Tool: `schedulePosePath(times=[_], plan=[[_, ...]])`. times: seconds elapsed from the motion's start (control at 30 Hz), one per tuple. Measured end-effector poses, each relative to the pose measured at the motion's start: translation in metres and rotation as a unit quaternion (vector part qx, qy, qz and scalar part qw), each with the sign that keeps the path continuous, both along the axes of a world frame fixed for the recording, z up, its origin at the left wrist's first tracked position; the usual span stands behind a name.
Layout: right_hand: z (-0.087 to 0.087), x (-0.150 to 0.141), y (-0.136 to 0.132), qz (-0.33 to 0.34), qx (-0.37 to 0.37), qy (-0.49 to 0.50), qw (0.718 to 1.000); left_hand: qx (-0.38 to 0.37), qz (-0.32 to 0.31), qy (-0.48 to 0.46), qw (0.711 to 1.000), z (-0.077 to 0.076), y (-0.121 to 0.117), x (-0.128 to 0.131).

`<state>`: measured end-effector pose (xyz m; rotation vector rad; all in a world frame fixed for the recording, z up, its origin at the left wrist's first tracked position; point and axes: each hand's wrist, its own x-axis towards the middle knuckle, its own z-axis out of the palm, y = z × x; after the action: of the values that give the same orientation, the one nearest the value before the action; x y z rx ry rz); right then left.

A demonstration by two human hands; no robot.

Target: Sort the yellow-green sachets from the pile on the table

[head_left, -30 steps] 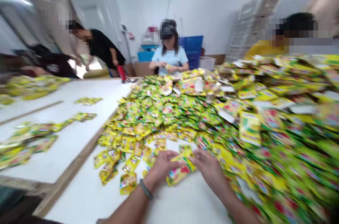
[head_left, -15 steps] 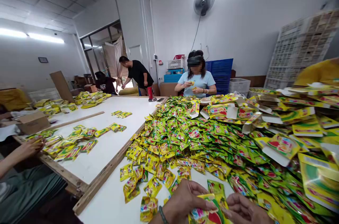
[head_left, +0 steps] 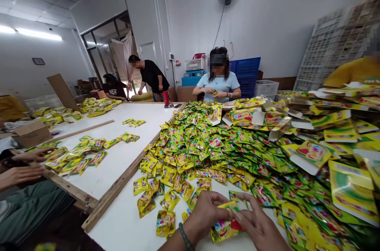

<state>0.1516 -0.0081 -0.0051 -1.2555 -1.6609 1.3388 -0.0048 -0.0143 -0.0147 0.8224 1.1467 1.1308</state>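
Observation:
My left hand [head_left: 204,213] and my right hand [head_left: 257,225] are low in the view, both pinching one yellow-green packet [head_left: 225,228] just above the white table [head_left: 124,231]. The left thumb and fingers close on its upper left edge; the right fingers grip its right side. A large heap of the same small sachets [head_left: 208,144] spreads from just beyond my hands to the far end. Flattened yellow cartons [head_left: 314,154] lie on the heap at the right.
A second white table [head_left: 118,156] stands to the left with scattered sachets; another person's hands [head_left: 20,172] work at its near corner. A person in light blue [head_left: 218,82] sits at the far end, and others stand behind. A cardboard box [head_left: 31,134] sits far left.
The camera swung up from the table and settled, bringing the room into view. My hands stayed together on the same packet and now sit a little higher in view.

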Motion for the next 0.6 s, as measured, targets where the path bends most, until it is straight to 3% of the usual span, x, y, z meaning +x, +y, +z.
schedulePosePath(times=[0.1, 0.2, 0.37, 0.5, 0.6], plan=[[-0.002, -0.011, -0.003, 0.017, 0.002, 0.004, 1.0, 0.013, -0.018, 0.028, 0.999, 0.003, -0.003, -0.001], [-0.004, -0.012, -0.002, -0.02, 0.022, 0.039, 0.999, 0.019, -0.043, 0.023, 0.999, 0.012, -0.008, -0.005], [-0.004, 0.0, 0.004, -0.103, 0.059, 0.056, 0.991, 0.028, -0.167, 0.071, 0.983, 0.018, -0.007, -0.018], [-0.006, -0.001, 0.0, -0.061, 0.089, -0.022, 0.994, 0.042, -0.161, 0.095, 0.982, 0.012, -0.009, -0.014], [-0.009, -0.005, -0.004, -0.059, 0.104, -0.004, 0.993, 0.046, -0.143, 0.124, 0.981, 0.012, -0.009, -0.007]])
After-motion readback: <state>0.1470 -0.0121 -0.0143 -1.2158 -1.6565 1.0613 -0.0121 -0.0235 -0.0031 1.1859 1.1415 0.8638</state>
